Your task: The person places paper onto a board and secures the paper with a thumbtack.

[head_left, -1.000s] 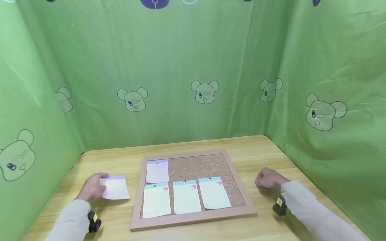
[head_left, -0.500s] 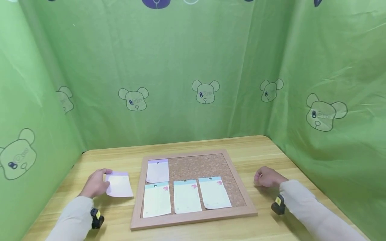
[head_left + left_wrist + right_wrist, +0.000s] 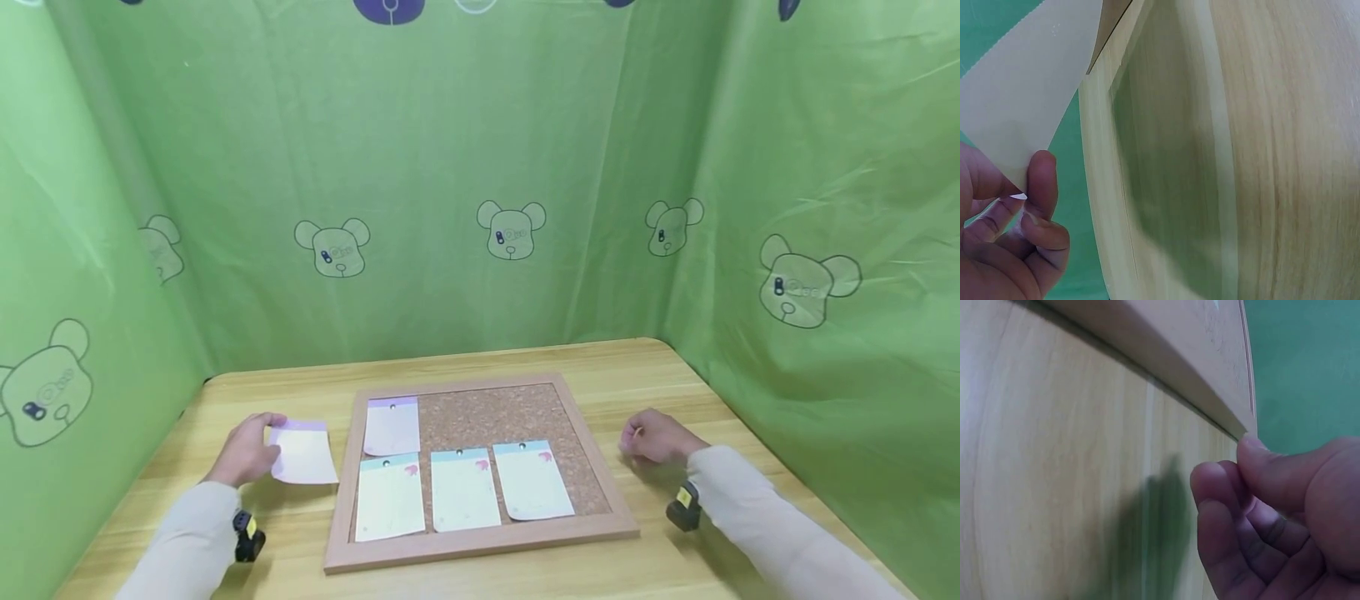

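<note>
My left hand pinched a purple-topped note beside the cork board (right hand curled, seemingly empty).

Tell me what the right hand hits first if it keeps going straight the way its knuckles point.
Probably the right side of the cork board's wooden frame. The right hand points left across the bare table toward it, fingers curled, thumb against them. Depth is uncertain.

Five paper notes, one cork board, two hands.
</note>
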`<state>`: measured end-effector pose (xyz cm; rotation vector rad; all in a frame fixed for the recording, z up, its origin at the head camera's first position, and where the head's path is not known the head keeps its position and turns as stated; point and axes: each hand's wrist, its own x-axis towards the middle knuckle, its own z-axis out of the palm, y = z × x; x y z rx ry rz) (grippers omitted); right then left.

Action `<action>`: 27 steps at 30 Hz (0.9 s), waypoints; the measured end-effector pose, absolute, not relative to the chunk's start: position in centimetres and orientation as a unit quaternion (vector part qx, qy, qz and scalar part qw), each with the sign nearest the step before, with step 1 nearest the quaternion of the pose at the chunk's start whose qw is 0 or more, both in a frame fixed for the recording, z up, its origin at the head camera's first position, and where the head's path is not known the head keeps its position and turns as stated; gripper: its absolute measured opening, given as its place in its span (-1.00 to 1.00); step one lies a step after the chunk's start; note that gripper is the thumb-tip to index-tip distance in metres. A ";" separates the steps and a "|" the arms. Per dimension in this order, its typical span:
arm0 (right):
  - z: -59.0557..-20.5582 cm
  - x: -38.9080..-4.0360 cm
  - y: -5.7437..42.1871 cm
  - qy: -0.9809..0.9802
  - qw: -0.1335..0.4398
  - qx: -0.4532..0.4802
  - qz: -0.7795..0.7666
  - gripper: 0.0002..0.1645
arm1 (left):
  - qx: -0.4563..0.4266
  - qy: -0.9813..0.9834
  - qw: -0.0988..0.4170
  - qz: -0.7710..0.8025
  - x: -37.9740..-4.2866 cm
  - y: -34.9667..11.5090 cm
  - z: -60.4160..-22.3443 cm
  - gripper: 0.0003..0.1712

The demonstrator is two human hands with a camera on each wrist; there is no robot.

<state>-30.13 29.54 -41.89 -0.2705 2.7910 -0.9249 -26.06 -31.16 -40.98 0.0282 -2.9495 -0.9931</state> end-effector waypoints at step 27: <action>-41.2 -30.4 26.7 0.911 0.100 -0.086 -0.390 -0.87 | -0.025 -0.943 0.055 -0.328 -26.9 -29.4 -39.8 -0.42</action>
